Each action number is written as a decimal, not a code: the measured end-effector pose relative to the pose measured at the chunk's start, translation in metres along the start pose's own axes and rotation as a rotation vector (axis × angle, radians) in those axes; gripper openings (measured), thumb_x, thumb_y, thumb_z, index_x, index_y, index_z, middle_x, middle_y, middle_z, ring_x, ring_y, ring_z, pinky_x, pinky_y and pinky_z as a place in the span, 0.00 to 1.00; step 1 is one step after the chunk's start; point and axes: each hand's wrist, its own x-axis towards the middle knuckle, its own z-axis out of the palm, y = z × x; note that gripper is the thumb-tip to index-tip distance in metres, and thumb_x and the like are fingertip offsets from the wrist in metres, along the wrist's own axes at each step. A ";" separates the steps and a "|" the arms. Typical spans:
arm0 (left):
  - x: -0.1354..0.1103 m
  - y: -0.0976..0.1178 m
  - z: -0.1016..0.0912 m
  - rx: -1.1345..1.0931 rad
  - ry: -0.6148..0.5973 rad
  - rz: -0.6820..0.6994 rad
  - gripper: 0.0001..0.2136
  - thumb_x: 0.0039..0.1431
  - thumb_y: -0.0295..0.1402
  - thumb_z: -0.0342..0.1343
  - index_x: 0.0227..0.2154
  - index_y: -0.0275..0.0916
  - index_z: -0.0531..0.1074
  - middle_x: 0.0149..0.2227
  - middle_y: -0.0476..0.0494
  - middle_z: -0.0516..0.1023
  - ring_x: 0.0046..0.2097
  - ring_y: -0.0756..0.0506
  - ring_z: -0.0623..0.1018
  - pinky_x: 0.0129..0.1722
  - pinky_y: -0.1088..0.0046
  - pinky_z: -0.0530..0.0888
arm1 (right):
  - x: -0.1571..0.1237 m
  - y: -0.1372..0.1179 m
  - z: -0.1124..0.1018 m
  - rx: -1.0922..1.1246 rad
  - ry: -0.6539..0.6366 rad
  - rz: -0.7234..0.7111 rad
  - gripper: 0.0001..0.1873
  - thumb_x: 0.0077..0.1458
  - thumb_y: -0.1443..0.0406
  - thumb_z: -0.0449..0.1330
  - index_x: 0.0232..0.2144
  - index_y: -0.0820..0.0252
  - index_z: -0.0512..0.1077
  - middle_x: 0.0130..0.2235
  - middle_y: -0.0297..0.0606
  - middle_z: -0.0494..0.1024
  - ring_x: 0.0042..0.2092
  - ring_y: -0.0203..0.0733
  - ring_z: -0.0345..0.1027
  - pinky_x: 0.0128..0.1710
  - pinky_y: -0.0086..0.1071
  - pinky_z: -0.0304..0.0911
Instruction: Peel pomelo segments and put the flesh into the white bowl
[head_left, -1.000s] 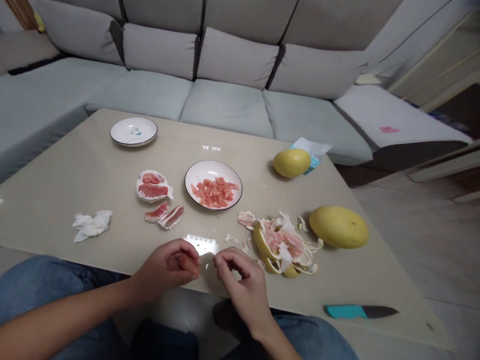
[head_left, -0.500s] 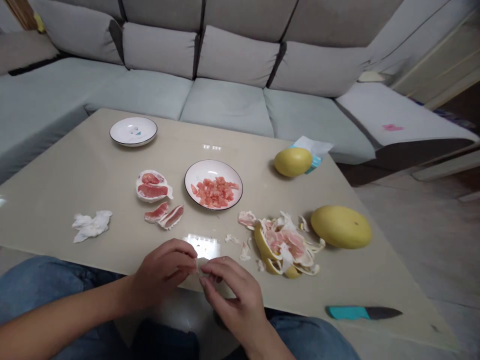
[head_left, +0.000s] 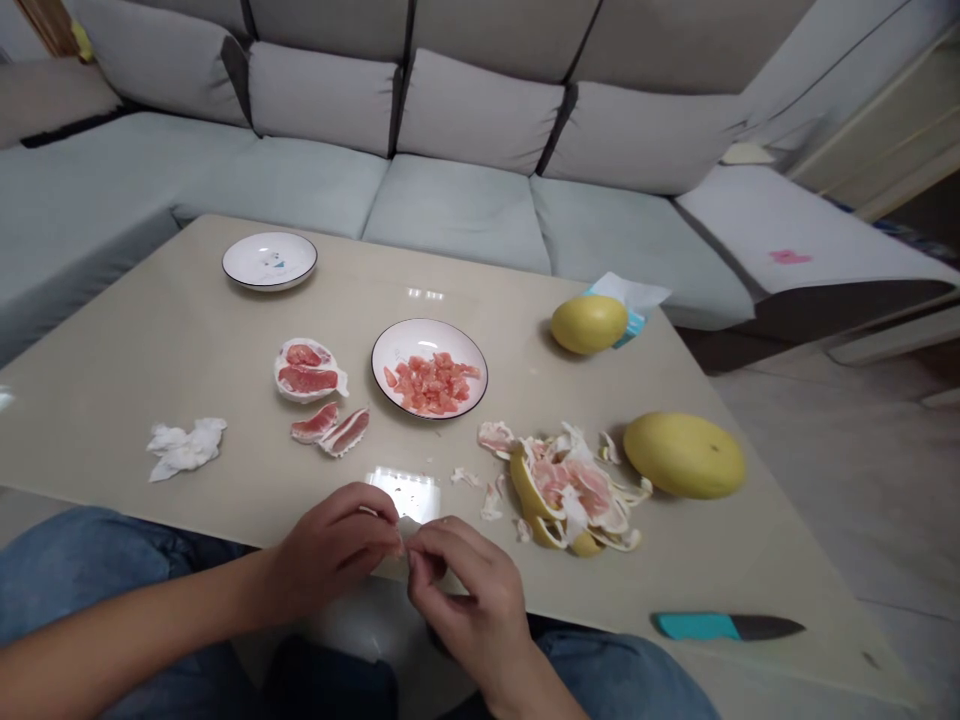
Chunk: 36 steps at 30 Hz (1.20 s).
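Over the table's near edge, my left hand (head_left: 341,545) and my right hand (head_left: 472,590) meet fingertip to fingertip. Both are closed in a pinch; whatever lies between the fingers is too small and hidden to make out. Beyond them stands a white plate (head_left: 386,345) with a dark rim, holding peeled pink pomelo pieces (head_left: 435,383). Left of it sit a partly peeled pomelo chunk (head_left: 307,380) and two loose pomelo segments (head_left: 346,432). To the right of my hands lies a heap of yellow rind and membranes (head_left: 534,495), with small white scraps (head_left: 491,500) beside it.
A knife with a turquoise handle (head_left: 697,626) lies at the near right edge. Two whole yellow pomelos (head_left: 682,455) rest on the right, one against a tissue pack (head_left: 634,298). A crumpled tissue (head_left: 186,447) lies left; another plate (head_left: 270,255) stands at far left.
My fingertips have drawn closer together, and the right thumb and forefinger are pinched tighter. The things on the table have stayed in place; the view has shifted slightly.
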 end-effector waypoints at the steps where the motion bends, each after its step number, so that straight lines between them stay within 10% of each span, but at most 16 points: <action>1: 0.001 0.001 0.001 -0.062 -0.011 -0.054 0.07 0.58 0.23 0.53 0.35 0.39 0.74 0.39 0.43 0.73 0.40 0.48 0.75 0.41 0.73 0.75 | 0.001 -0.001 0.000 0.014 0.002 0.020 0.09 0.52 0.75 0.55 0.31 0.58 0.73 0.27 0.34 0.72 0.26 0.35 0.65 0.26 0.27 0.61; 11: 0.007 -0.004 0.008 -1.127 -0.029 -0.759 0.19 0.48 0.30 0.67 0.43 0.38 0.71 0.39 0.44 0.77 0.43 0.45 0.78 0.45 0.66 0.72 | 0.008 -0.002 -0.001 0.235 0.008 0.262 0.08 0.49 0.72 0.57 0.26 0.59 0.75 0.26 0.35 0.75 0.26 0.35 0.66 0.24 0.26 0.61; 16: 0.004 0.002 0.009 -1.160 -0.048 -0.764 0.30 0.45 0.31 0.69 0.54 0.42 0.68 0.52 0.39 0.74 0.56 0.40 0.72 0.55 0.59 0.68 | 0.007 -0.001 0.003 0.220 0.016 0.262 0.07 0.50 0.72 0.58 0.26 0.59 0.75 0.26 0.35 0.75 0.26 0.35 0.65 0.24 0.26 0.61; 36: 0.000 0.001 0.013 -0.970 0.045 -0.730 0.26 0.49 0.35 0.67 0.53 0.40 0.70 0.42 0.42 0.75 0.43 0.45 0.75 0.46 0.64 0.72 | 0.003 -0.001 0.010 0.175 0.024 0.248 0.08 0.49 0.73 0.56 0.25 0.59 0.73 0.25 0.33 0.72 0.24 0.34 0.62 0.24 0.27 0.58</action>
